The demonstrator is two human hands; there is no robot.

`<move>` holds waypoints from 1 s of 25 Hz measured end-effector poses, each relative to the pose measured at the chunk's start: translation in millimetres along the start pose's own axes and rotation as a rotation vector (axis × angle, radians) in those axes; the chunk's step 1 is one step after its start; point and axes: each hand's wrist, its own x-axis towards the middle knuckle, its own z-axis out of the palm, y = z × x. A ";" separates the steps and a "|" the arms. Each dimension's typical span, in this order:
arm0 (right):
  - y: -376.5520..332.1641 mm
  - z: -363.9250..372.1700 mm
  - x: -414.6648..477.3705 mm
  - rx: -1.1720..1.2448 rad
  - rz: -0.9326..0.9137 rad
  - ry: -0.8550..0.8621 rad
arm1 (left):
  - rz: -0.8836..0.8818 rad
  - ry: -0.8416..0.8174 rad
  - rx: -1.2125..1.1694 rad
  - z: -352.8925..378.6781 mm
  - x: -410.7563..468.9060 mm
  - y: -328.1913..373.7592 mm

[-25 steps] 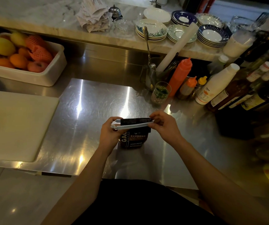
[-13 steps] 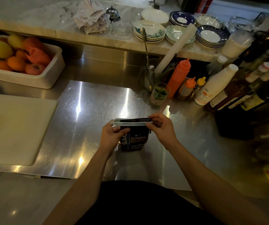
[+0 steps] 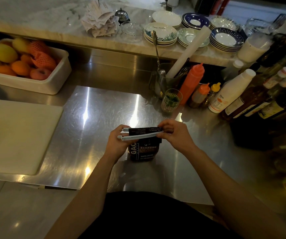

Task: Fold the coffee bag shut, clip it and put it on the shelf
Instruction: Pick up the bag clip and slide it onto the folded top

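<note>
A dark coffee bag (image 3: pixel 144 150) with white lettering stands upright on the steel counter (image 3: pixel 90 128), its top folded over. A long white clip (image 3: pixel 139 135) lies across the fold; its two arms are spread apart at the left end, with the folded top between them. My left hand (image 3: pixel 119 144) holds the bag's left side and the clip's left end. My right hand (image 3: pixel 175 134) pinches the clip's right end together with the bag's top corner.
A white cutting board (image 3: pixel 16 135) lies at the left. A white tub of fruit (image 3: pixel 52 83) sits at the back left. Sauce bottles (image 3: pixel 192 83), a small glass (image 3: pixel 171 100) and dark bottles (image 3: pixel 266 100) crowd the right. Stacked plates (image 3: pixel 161 34) stand on the marble ledge behind.
The clip's left arms have spread apart again after looking pressed together half a second ago. Both hands stay on the bag, which has hardly moved.
</note>
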 end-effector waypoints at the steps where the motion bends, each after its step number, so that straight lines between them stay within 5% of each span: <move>1: -0.3 -0.5 0.1 -0.003 -0.004 0.002 | 0.005 0.000 0.025 0.3 1.0 0.9; 11: 1.3 8.3 -3.9 -0.038 -0.030 -0.027 | 0.017 0.058 -0.001 10.1 -6.9 0.1; 18: 2.5 10.9 -4.9 -0.091 -0.044 0.011 | 0.019 -0.074 -0.067 -6.0 -16.2 9.8; 25: 5.7 12.8 -6.1 -0.031 -0.022 0.028 | 0.162 -0.052 0.168 -18.2 -9.3 14.6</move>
